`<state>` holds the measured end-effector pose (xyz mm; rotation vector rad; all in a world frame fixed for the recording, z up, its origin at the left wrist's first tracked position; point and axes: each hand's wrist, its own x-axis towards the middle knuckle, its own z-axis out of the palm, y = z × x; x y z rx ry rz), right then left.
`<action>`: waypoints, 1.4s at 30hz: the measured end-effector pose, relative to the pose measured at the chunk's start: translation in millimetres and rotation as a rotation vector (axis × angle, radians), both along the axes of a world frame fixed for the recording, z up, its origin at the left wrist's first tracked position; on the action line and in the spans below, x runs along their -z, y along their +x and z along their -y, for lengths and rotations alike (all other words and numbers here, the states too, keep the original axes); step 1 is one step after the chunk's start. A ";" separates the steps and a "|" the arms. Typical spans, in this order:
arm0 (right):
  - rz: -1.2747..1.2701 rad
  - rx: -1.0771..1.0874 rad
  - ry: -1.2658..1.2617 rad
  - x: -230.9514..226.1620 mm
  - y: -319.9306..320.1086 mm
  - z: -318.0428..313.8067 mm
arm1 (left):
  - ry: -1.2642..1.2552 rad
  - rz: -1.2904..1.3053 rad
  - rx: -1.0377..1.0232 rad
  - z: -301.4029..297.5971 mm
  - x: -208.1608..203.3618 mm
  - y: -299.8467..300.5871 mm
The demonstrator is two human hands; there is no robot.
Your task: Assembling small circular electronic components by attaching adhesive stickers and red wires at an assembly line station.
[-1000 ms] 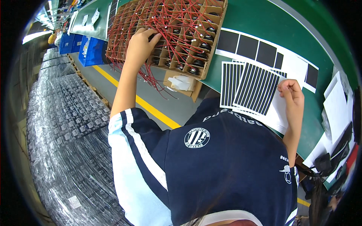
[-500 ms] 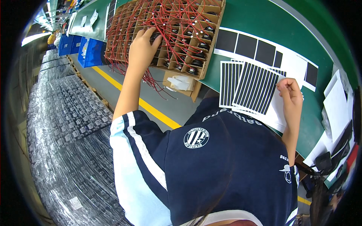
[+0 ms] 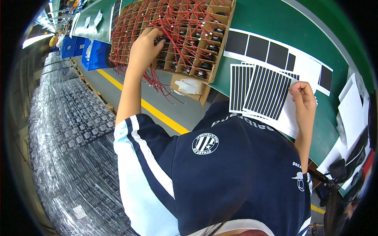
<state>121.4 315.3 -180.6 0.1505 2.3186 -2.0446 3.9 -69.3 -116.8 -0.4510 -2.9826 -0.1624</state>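
Note:
A divided cardboard box [image 3: 223, 46] holds several small round black parts [image 3: 206, 65] in its cells, with thin red wires [image 3: 173, 19] tangled over them. My left hand [image 3: 145, 49] reaches into the left part of the box. Its thumb and fingers close on one round black part [image 3: 160, 39], partly hidden by the fingers. My right hand [image 3: 303, 96] is closed in a pinch at the right edge of some white sheets with black strips [image 3: 267, 92]. Whatever sits between those fingertips is too small to make out.
Sheets with black rectangles [image 3: 256, 48] lie on the green table [image 3: 271, 15]. An open carton [image 3: 189, 87] stands below the box. Blue bins [image 3: 96, 55] and film-wrapped stacks of trays [image 3: 75, 118] stand at left. White papers [image 3: 352, 104] lie at the right.
My left hand has shifted slightly left, and its thumb and fingers have drawn together on a round black part. My right hand has stayed in place.

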 end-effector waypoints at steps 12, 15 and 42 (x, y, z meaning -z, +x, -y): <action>0.011 -0.003 -0.005 -1.6 0.3 0.7 | 0.083 -0.155 -0.039 -0.4 20.0 -6.5; 0.010 0.008 0.020 -1.2 0.7 0.6 | 0.075 -0.245 -0.026 -6.8 24.4 -5.4; -0.009 0.003 0.019 2.3 1.0 -0.6 | -0.327 0.269 -0.298 -14.7 9.4 -40.2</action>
